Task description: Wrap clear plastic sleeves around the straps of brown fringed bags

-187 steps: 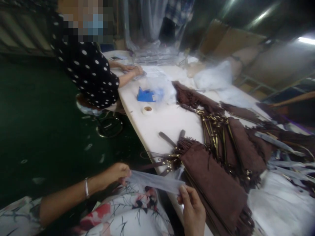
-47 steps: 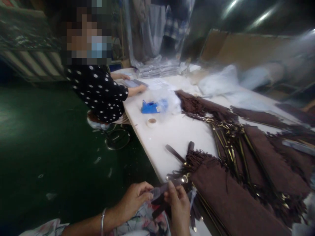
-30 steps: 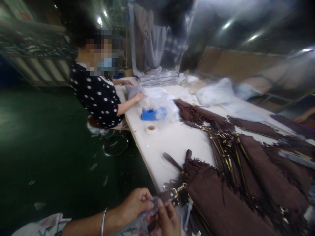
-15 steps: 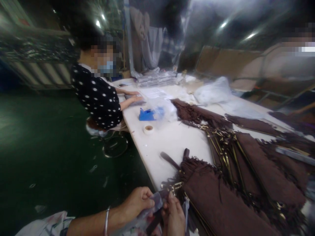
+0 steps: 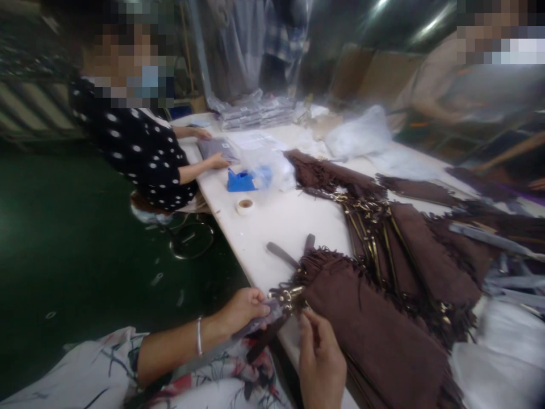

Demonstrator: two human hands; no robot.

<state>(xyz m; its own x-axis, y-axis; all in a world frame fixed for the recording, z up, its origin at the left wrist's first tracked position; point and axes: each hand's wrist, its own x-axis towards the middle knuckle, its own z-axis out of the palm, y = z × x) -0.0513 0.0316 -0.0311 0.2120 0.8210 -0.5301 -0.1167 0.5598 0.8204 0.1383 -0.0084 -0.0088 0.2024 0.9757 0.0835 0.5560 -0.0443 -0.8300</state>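
Note:
My left hand (image 5: 243, 309) pinches a thin clear plastic sleeve (image 5: 255, 325) around a dark brown strap (image 5: 266, 336) at the white table's near edge. My right hand (image 5: 320, 358) is just right of it, fingers closed near the strap's gold clasp (image 5: 288, 294); what it grips is hidden. The strap leads to a pile of brown fringed suede bags (image 5: 374, 318) lying right of both hands.
More brown fringed bags with gold hardware (image 5: 383, 227) cover the white table (image 5: 281, 221). A blue tape dispenser (image 5: 239, 180) and tape roll (image 5: 244, 205) lie farther back. A person in a dotted top (image 5: 136, 153) sits at the left side; another person (image 5: 468, 85) is at the far right.
Over six seconds the plastic sleeve went from being stretched flat between my hands to sitting over the strap. In the last half second my hands and the strap moved up toward the clasp.

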